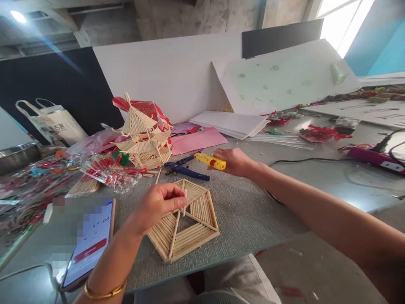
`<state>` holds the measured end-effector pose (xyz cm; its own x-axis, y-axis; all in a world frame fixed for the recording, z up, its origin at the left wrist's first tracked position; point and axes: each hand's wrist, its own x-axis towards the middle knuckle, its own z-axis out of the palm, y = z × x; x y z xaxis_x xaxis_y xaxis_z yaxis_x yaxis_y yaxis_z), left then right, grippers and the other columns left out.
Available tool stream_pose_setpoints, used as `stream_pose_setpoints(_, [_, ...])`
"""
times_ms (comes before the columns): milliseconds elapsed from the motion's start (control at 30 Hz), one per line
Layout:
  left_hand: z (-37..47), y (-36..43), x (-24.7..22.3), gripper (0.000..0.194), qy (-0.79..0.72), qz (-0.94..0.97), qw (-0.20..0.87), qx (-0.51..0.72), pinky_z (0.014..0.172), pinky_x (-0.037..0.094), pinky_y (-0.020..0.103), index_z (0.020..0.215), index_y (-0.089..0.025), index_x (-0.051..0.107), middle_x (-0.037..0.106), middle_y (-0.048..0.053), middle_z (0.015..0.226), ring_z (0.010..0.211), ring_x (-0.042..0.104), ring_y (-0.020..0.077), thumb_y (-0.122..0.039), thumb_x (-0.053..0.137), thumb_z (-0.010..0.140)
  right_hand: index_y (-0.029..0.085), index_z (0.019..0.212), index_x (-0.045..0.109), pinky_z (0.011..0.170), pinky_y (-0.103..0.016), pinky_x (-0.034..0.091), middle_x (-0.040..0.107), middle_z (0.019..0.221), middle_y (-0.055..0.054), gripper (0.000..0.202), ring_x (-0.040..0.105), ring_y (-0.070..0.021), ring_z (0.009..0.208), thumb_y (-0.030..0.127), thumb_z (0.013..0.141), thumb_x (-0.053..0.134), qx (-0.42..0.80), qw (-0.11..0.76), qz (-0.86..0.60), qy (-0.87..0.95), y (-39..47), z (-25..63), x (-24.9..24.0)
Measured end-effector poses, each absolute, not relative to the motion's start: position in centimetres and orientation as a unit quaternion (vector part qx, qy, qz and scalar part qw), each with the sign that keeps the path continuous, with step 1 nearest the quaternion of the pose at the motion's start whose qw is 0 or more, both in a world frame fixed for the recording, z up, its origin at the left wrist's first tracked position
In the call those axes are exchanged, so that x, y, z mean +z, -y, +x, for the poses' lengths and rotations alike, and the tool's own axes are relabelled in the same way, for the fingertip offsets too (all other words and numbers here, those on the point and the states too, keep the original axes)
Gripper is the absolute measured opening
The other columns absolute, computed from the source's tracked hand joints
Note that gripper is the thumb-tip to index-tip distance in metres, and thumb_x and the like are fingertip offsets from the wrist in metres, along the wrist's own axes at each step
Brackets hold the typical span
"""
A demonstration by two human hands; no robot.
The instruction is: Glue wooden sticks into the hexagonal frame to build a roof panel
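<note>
Between the thumb and fingers of my left hand (161,204) is a short wooden stick (185,196), held upright over a hexagonal stick panel (190,236). The panel lies flat on the table; rows of sticks fill its triangular sections, and a dark gap shows near its centre. My right hand (232,160) is wrapped round a yellow hot glue gun (210,160), beyond the panel. Part of the glue gun is hidden by the fingers. Blue-handled cutting pliers (190,170) lie on the table just left of the glue gun.
A small stick-built pagoda (142,139) stands at the back left, near bagged sticks (107,171). A phone (90,245) lies at left. White boards (226,122) and pink paper (199,140) lie behind. A black cord (303,161) runs toward a purple power strip (375,159).
</note>
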<state>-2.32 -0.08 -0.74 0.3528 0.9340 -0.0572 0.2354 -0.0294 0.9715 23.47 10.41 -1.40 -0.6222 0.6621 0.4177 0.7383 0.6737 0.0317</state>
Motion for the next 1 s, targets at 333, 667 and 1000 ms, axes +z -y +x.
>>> stream_pose_setpoints(333, [-2.6, 0.1, -2.1, 0.023, -0.47, 0.779, 0.398, 0.116, 0.058, 0.036, 0.024, 0.078, -0.016, 0.065, 0.058, -0.002, 0.066, 0.062, 0.048, 0.01, -0.037, 0.057, 0.077, 0.018, 0.082, 0.055, 0.055, -0.025, 0.024, 0.059, 0.079, -0.003, 0.041, 0.05, -0.0136, 0.067, 0.058, 0.08, 0.047, -0.083, 0.154, -0.453, 0.874, -13.2, 25.1, -3.2])
stream_pose_setpoints(667, [-2.3, 0.1, -2.3, 0.023, -0.482, 0.802, 0.347, 0.067, 0.059, 0.037, 0.025, 0.082, -0.019, 0.069, 0.066, 0.0, 0.073, 0.066, 0.055, 0.0125, -0.035, 0.053, 0.077, 0.018, 0.074, 0.051, 0.054, -0.024, 0.023, 0.055, 0.074, -0.001, 0.036, 0.046, -0.0121, 0.065, 0.054, 0.079, 0.051, -0.055, 0.153, -0.442, 0.882, -12.6, 24.7, -2.8])
stream_pose_setpoints(1000, [-2.3, 0.5, -1.8, 0.024, -0.478, 0.813, 0.33, 0.035, 0.065, 0.039, 0.026, 0.083, -0.019, 0.07, 0.068, 0.002, 0.08, 0.072, 0.058, 0.0143, -0.03, 0.051, 0.075, 0.018, 0.071, 0.048, 0.054, -0.024, 0.021, 0.049, 0.067, 0.001, 0.038, 0.041, -0.0105, 0.059, 0.055, 0.079, 0.051, -0.033, 0.151, -0.44, 0.885, -12.1, 24.5, -2.5])
